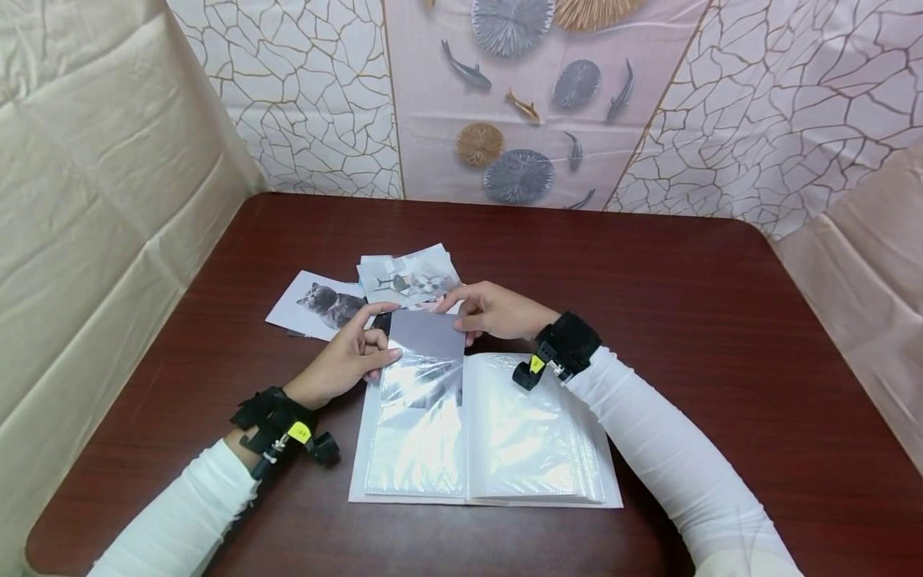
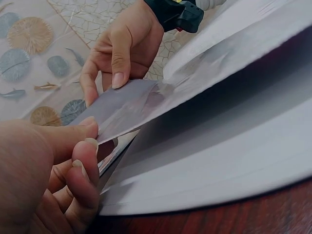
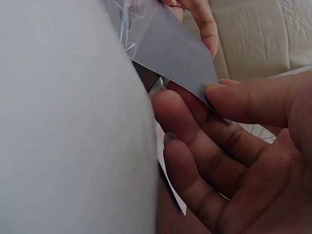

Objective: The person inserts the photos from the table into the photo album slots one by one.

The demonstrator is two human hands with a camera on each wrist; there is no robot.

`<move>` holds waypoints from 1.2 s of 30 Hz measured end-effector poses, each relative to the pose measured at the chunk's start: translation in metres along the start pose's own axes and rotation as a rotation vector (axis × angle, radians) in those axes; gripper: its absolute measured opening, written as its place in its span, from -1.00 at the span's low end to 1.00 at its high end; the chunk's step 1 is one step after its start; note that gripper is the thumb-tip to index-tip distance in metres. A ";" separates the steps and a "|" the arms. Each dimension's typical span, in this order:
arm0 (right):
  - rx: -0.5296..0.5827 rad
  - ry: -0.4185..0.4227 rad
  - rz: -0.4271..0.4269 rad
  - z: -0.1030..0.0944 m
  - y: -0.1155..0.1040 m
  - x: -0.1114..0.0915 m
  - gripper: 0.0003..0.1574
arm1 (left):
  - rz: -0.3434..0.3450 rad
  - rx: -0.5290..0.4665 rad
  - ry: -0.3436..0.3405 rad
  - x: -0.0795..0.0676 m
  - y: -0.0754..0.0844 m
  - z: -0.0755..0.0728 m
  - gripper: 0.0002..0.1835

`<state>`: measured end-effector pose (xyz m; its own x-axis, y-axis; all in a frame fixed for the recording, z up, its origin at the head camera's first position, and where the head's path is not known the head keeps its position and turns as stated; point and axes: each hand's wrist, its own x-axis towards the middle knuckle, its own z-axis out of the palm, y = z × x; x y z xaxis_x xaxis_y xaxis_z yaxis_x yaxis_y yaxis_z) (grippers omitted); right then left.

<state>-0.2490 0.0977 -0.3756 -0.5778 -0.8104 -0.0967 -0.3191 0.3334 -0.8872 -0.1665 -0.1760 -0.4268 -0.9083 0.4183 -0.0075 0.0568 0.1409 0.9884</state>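
Note:
A photo album (image 1: 534, 441) with clear plastic pockets lies open on the table. A grey-topped photo (image 1: 430, 333) sits partly inside the left page's pocket (image 1: 418, 457), its upper part sticking out above the opening. My left hand (image 1: 352, 357) pinches the left edge of the pocket and photo near the opening, thumb on top. With thumb and fingers, my right hand (image 1: 497, 311) pinches the photo's upper right corner, seen close in the right wrist view on the grey photo (image 3: 175, 56). The page is lifted off the cover beneath in the left wrist view.
Behind the album lies a pile of loose photos (image 1: 411, 276). A cat photo (image 1: 317, 304) lies to its left. The dark red-brown table (image 1: 649, 288) reaches back to a patterned cloth (image 1: 433, 104), with pale cloth hanging at both sides.

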 end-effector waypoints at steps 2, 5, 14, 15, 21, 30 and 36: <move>-0.006 -0.007 -0.013 0.000 0.001 0.000 -0.58 | -0.004 0.001 0.002 0.000 0.000 0.000 -0.32; -0.009 -0.017 -0.032 0.000 0.003 0.001 -0.58 | -0.009 0.006 0.004 0.000 0.000 0.001 -0.34; -0.016 -0.046 -0.037 0.001 0.003 0.001 -0.62 | -0.006 0.011 -0.003 0.000 0.001 0.000 -0.37; -0.019 -0.051 -0.034 0.001 0.002 0.001 -0.62 | -0.005 0.011 -0.004 0.000 0.001 0.000 -0.37; -0.021 -0.070 -0.019 0.002 -0.001 0.000 -0.62 | 0.010 0.019 -0.012 0.000 0.000 0.000 -0.38; -0.057 -0.086 -0.008 0.003 -0.006 -0.003 -0.62 | 0.004 0.015 0.007 0.000 0.000 0.000 -0.43; -0.086 -0.099 -0.011 0.004 -0.008 -0.003 -0.62 | -0.004 0.019 0.018 0.000 -0.001 0.001 -0.51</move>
<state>-0.2418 0.0955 -0.3705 -0.4982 -0.8565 -0.1351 -0.3904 0.3607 -0.8471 -0.1664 -0.1756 -0.4279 -0.9160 0.4011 -0.0083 0.0609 0.1595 0.9853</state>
